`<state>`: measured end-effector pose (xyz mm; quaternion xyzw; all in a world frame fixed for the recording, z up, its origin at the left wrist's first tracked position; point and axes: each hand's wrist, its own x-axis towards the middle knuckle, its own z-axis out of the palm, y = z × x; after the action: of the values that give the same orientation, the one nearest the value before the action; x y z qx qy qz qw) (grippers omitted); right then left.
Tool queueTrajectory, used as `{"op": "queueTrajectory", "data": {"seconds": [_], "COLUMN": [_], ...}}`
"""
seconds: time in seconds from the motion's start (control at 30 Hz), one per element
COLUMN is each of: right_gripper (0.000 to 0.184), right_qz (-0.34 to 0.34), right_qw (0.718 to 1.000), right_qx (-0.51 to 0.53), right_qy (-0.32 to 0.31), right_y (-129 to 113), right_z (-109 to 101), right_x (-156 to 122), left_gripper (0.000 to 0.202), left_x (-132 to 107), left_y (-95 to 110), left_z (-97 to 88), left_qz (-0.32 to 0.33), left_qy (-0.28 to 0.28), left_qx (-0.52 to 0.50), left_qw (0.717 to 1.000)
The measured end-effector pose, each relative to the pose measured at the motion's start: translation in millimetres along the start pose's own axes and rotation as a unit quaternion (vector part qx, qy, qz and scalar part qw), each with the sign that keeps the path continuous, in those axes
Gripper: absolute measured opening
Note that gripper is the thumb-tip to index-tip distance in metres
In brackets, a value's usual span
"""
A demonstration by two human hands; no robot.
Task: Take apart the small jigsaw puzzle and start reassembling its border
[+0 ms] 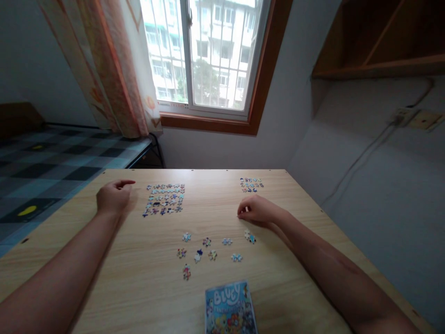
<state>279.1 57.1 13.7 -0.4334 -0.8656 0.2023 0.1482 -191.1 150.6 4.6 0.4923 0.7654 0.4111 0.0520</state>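
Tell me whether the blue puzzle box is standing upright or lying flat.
Lying flat. The blue cardboard puzzle box rests on the light wooden table with its printed cover facing up.

The left hand (114,197) rests loosely curled and empty on the bench (146,297), just beside a grid of pieces (164,200). The right hand (255,209) lies fingers-down between a small cluster (251,184) and loose pieces (206,241); whether it pinches one is unclear. A box (230,308) lies at the near edge.
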Motion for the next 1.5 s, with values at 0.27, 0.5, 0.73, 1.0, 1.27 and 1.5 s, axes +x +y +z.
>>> {"op": "queueTrajectory", "data": {"seconds": [0.27,0.5,0.73,1.0,1.27,1.5], "right_gripper": [0.017,0.020,0.023,0.022,0.024,0.028], "right_qz": [0.116,0.135,0.135,0.053,0.085,0.086], "right_qw": [0.986,0.963,0.953,0.989,0.977,0.962], "right_qx": [-0.070,-0.138,-0.157,0.009,-0.034,0.118], "right_qy": [0.094,0.187,0.219,-0.136,-0.194,-0.230], "right_y": [87.1,105.2,88.8,-4.2,-30.5,-13.5], "right_z": [-36.0,-23.0,-27.2,-33.3,-17.6,-22.6], "right_x": [-30.4,-25.4,-21.9,-13.5,-15.2,-12.9], "left_gripper": [0.040,0.041,0.042,0.042,0.042,0.040], "left_x": [-2.7,-2.4,-1.6,-6.2,-5.9,-2.9], "left_y": [4.0,5.6,5.1,10.4,8.9,5.6], "left_z": [-2.4,-3.8,-2.7,-4.7,-4.2,-2.4], "left_qz": [0.000,-0.004,-0.008,-0.009,-0.008,-0.007], "left_qy": [0.002,-0.001,-0.002,-0.001,-0.003,0.003], "left_qx": [0.000,0.007,0.011,0.004,-0.002,0.007], "left_qw": [1.000,1.000,1.000,1.000,1.000,1.000]}}
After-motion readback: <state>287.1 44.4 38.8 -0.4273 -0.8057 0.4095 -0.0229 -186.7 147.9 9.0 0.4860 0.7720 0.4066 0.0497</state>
